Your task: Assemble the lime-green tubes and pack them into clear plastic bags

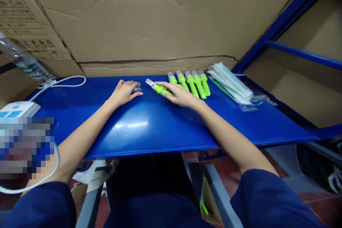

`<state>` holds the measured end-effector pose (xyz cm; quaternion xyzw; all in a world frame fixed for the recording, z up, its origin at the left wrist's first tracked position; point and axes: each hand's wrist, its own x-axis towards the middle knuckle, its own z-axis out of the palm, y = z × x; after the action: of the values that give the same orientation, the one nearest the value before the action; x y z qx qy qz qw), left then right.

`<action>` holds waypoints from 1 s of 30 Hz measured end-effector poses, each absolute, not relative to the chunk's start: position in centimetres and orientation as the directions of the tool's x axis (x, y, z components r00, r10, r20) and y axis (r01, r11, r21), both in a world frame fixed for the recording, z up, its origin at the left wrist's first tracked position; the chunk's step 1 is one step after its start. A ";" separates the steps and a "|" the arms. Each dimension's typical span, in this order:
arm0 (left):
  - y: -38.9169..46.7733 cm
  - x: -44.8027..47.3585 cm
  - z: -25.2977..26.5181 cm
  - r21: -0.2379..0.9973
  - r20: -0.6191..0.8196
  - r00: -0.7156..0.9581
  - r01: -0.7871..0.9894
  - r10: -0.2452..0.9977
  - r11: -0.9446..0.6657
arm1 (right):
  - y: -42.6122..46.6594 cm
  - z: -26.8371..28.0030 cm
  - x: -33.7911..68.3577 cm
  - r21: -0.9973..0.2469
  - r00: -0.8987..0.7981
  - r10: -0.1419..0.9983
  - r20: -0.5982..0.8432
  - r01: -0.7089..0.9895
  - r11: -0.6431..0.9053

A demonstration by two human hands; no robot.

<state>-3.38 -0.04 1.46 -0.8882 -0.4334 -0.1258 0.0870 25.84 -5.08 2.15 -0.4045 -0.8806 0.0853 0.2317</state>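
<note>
My left hand [123, 91] rests on the blue tabletop, its fingers closed around a clear ribbed plastic cap [137, 88]. Across from it, my right hand [179, 94] grips a bright green torch-like light [159, 89] by its body. This light has a narrow clear tip with a red spot at its base, pointing toward my left hand; its lower end is hidden under my palm. The cap and the light are apart. Just beyond my right hand lies a row of several similar green lights [191, 83] with wider, frosted clear caps.
White packets in clear plastic wrap [232, 82] lie right of the row. At left are a white power strip [20, 109], its cable [71, 78] and a clear plastic bottle [25, 58]. Cardboard [149, 21] walls the back of the blue table [149, 128]; a blue frame [280, 17] bounds the right.
</note>
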 end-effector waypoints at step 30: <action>-2.8 -0.6 1.8 -0.137 0.417 0.702 0.677 0.577 -0.724 | -5.9 1.0 23.4 -0.117 -0.525 0.693 0.493 0.750 0.651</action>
<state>-0.55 -2.79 1.81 -0.9116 -0.3439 -0.1752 0.1414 23.39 -5.91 1.00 -0.4139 -0.8716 -0.0546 0.2570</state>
